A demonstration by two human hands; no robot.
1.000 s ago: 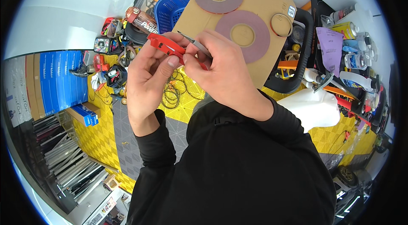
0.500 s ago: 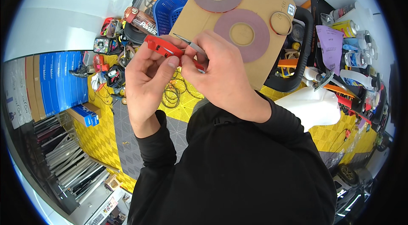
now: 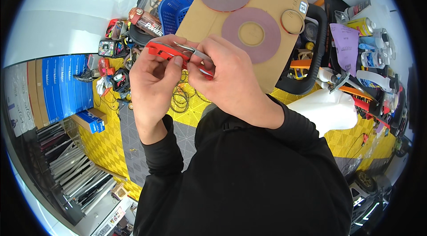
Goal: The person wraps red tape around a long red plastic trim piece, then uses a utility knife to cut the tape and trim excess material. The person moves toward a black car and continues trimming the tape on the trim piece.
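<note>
Left hand has a glossy red, curved piece pinched between thumb and fingers, upper frame, a bit left of centre. Right hand is pinching a slim grey tool with a thin metal tip, right by the red piece. Past those, upper centre, two flat mauve rings lie on a brown cardboard sheet, with a blue perforated plastic basket to the left.

2 tape rolls on cardbd (ring to R), baskets L.
</note>
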